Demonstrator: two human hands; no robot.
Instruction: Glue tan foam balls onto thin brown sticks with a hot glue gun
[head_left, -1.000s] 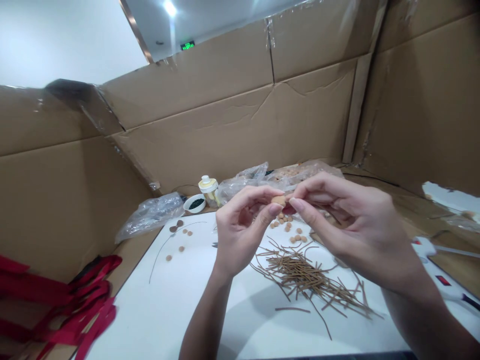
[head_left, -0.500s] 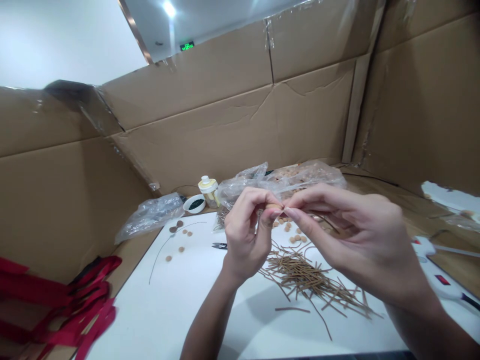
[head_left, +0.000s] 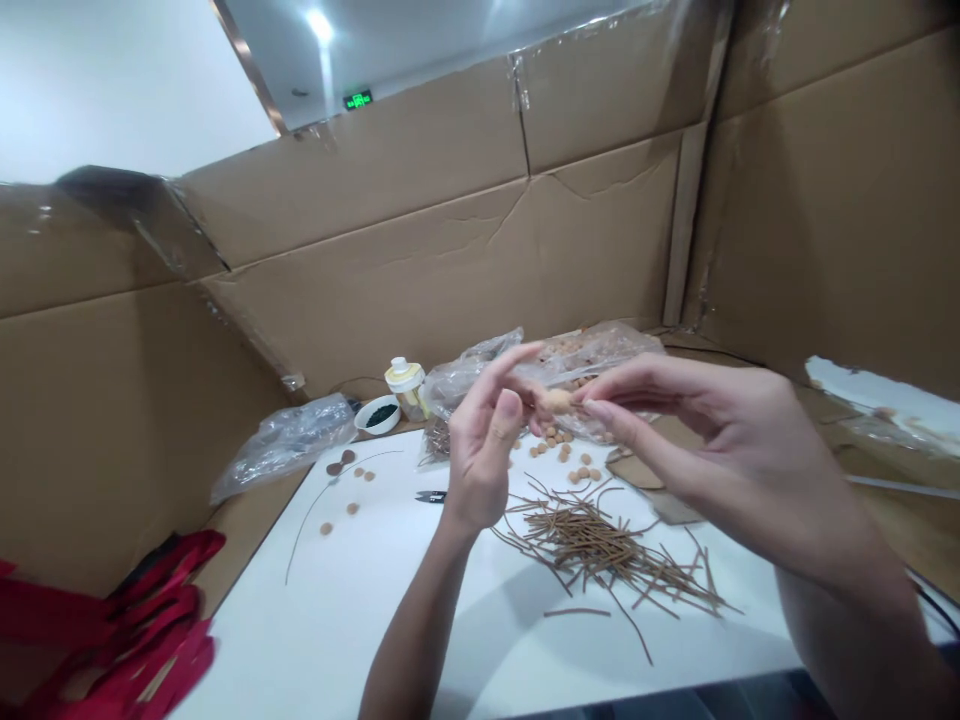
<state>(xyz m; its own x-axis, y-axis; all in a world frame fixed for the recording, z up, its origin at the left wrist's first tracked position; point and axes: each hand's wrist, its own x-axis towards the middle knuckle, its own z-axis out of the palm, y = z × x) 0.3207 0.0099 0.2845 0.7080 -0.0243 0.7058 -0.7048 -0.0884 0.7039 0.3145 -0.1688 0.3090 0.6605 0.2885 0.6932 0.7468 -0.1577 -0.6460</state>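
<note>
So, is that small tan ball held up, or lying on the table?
Held up: the ball sits between left hand and right hand, above the table.

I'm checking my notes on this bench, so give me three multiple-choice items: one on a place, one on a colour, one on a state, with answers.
1. Where do the snips lie?
A) Left of the brown sticks
B) Inside a bowl
C) On the red ribbons

2. What colour are the beads in the small white bowl?
A) Red
B) Dark green
C) White

3. What is the right hand doing?
A) Lying flat
B) Holding the snips
C) Pinching a tan ball

1: A, they lie apart from the pile, on its left.
2: B, the beads show dark green.
3: C, the ball sits at its fingertips.
</note>
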